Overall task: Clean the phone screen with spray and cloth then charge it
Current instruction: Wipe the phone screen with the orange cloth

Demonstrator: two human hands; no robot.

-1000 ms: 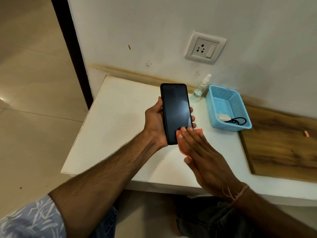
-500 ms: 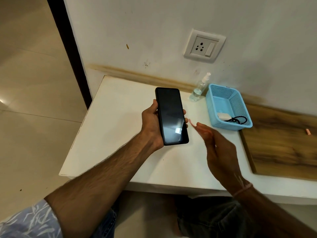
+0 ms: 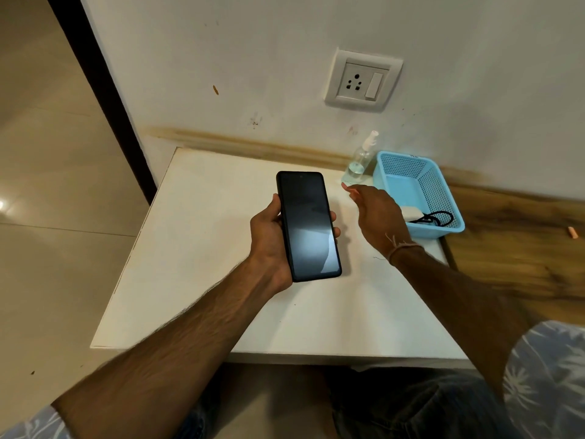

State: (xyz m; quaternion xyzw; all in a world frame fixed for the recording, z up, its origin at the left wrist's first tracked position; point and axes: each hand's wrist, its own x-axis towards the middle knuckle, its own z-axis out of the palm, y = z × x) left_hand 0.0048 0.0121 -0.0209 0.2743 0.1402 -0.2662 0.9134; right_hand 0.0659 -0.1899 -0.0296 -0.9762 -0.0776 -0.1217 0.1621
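Left hand clamps the phone by its edges, screen up above the table for wiping. Right hand reaches toward the bottle beside the basket; whether its fingers grip cloth, hard to tell.

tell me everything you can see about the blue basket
The blue basket is a light blue rectangular tub, plastic by its look, with perforated mesh walls and floor and a solid rim. It stands upright on the white table, at its far right corner near the wall, just right of the clear spray bottle. Inside lie a white charger block and a coiled black cable. The right hand partly covers its near left side; whether it touches the basket cannot be told.
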